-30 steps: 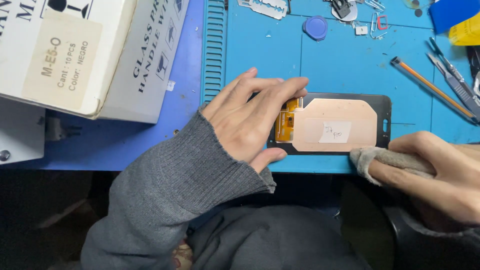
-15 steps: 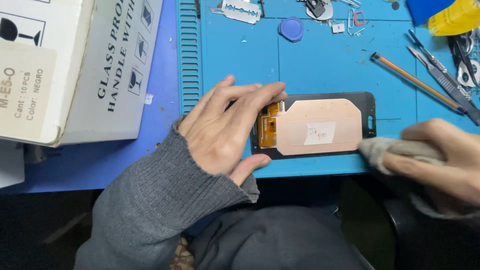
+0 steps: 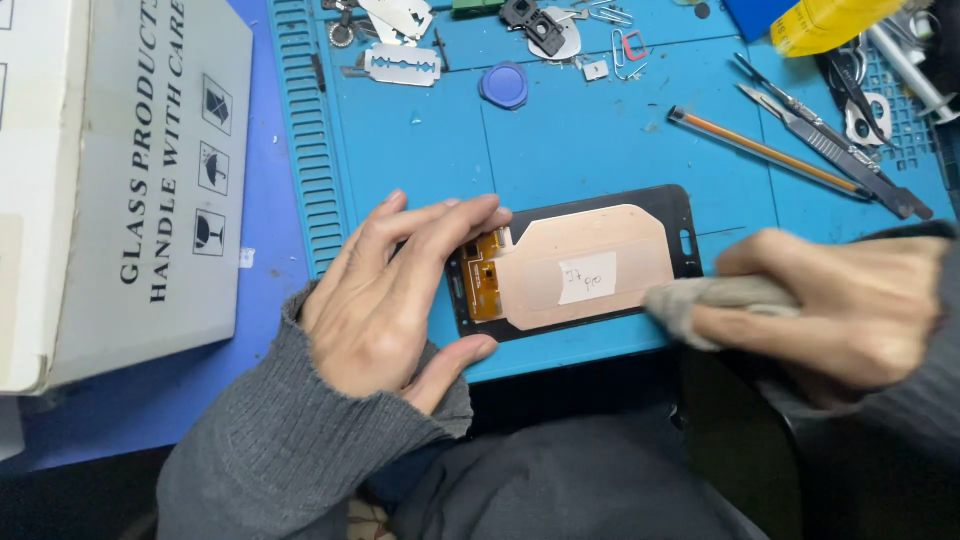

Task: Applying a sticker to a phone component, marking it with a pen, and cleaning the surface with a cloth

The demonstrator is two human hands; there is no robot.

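A black phone screen panel [image 3: 590,265] lies back side up on the blue work mat [image 3: 600,140], showing a copper-coloured sheet with a small white label and an orange flex part at its left end. My left hand [image 3: 395,295] rests flat over the panel's left end, fingers on top and thumb at its near edge, pinning it down. My right hand [image 3: 850,305] holds a wadded grey cloth [image 3: 700,300] that touches the panel's near right corner.
A white cardboard box [image 3: 110,180] stands at the left. At the back of the mat lie a razor blade [image 3: 400,65], a blue round cap [image 3: 505,85], small metal parts, an orange pencil [image 3: 760,150], tweezers [image 3: 840,160] and a yellow bottle [image 3: 830,22].
The view has moved closer and shifted, so the panel sits nearer the middle. My right hand brought the cloth onto the panel's right corner. My left hand stays on the left end.
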